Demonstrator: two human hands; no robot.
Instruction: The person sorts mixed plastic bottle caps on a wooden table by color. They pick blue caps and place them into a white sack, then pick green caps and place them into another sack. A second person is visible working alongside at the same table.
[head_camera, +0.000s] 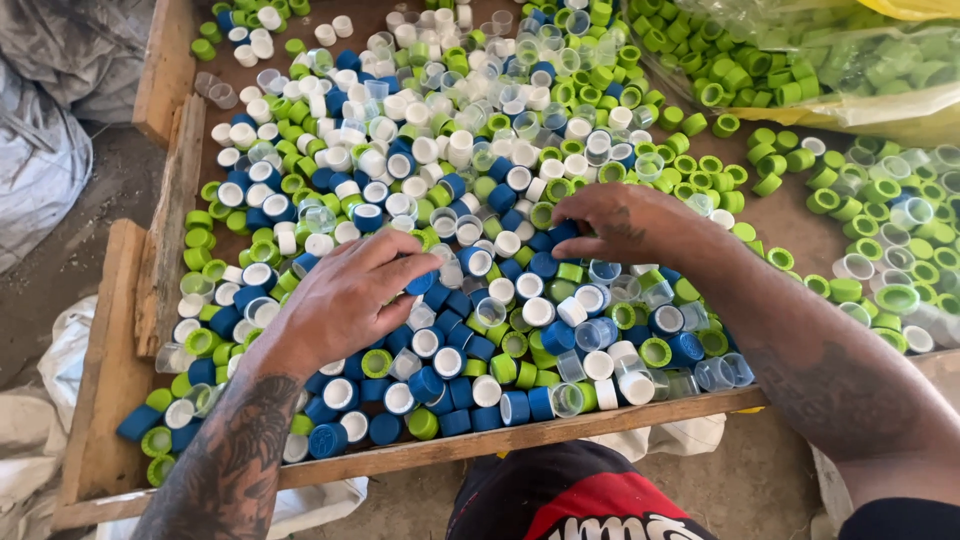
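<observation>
A wooden table (120, 380) with raised edges is covered in plastic bottle caps: blue, green, white and clear ones mixed. My left hand (345, 295) lies palm down on the pile near the front, its fingertips on a blue cap (421, 283). My right hand (625, 222) reaches in from the right, fingers curled down onto blue caps (560, 233) in the middle of the pile. What either hand holds underneath is hidden.
A clear plastic bag (800, 60) full of green caps lies at the back right. A group of mostly green and clear caps (890, 220) spreads along the right. Grey and white sacks (40, 150) lie on the floor at left. The table's front rail (560, 428) runs near my lap.
</observation>
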